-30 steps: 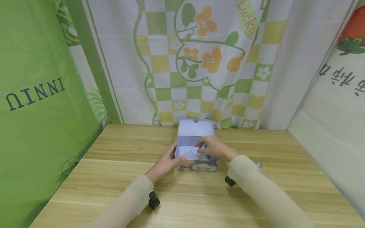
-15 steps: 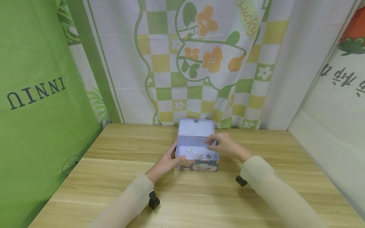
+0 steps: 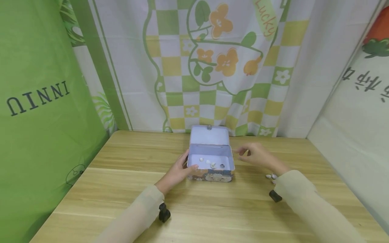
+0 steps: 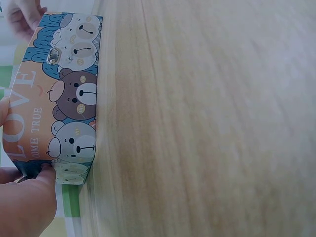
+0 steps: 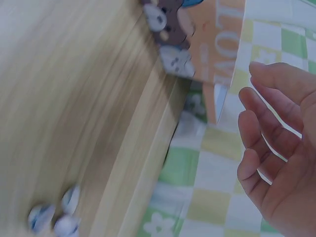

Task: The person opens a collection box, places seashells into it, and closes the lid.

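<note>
Left hand (image 3: 177,171); box (image 3: 218,177) in grip

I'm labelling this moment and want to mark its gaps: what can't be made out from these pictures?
Head view: the small pieces in the box are too small to identify.
Left wrist view: the box's front hides its inside.
Left wrist view: the left grip is cut off by the left and lower edges.
Right wrist view: markings on the loose pieces are blurred.
Head view: the red print is cut off by the right edge.
</note>
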The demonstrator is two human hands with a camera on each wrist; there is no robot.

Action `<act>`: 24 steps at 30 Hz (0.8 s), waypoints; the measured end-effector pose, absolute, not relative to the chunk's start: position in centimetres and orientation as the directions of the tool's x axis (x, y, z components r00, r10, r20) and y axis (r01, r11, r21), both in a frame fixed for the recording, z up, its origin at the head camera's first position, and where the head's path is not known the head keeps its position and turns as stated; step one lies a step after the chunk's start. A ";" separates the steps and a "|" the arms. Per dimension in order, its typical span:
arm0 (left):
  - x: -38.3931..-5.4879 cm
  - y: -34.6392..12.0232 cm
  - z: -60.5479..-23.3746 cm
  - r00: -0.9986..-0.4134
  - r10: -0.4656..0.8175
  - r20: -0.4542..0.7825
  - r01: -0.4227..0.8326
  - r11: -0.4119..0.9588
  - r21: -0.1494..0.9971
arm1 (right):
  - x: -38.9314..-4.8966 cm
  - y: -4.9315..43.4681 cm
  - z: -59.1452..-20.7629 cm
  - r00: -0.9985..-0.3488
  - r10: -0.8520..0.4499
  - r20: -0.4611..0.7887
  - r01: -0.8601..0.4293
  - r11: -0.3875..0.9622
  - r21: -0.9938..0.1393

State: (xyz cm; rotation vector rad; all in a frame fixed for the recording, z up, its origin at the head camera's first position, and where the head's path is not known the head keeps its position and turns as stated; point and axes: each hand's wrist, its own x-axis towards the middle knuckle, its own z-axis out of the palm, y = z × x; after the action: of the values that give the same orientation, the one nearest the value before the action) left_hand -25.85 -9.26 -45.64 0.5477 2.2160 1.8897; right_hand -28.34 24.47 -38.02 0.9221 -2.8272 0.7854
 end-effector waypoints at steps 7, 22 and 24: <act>-25.7 -9.2 -45.6 -0.917 0.386 0.099 0.161 0.132 0.978 | -27.0 27.7 -38.0 -0.856 -0.493 0.154 -0.502 0.723 -0.474; -25.5 -9.2 -45.3 -0.912 0.394 0.118 0.183 0.131 0.974 | -25.5 31.8 -39.8 -0.886 -0.462 0.043 -0.426 0.772 -0.471; -25.5 -9.2 -45.2 -0.913 0.390 0.115 0.182 0.139 0.973 | -25.4 32.2 -40.3 -0.891 -0.453 0.034 -0.415 0.781 -0.466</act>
State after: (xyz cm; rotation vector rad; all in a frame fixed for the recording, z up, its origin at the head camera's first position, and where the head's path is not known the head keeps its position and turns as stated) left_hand -25.46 -9.21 -45.23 0.5697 2.2394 1.8750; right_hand -25.37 32.24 -40.25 0.7420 -3.0401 0.7649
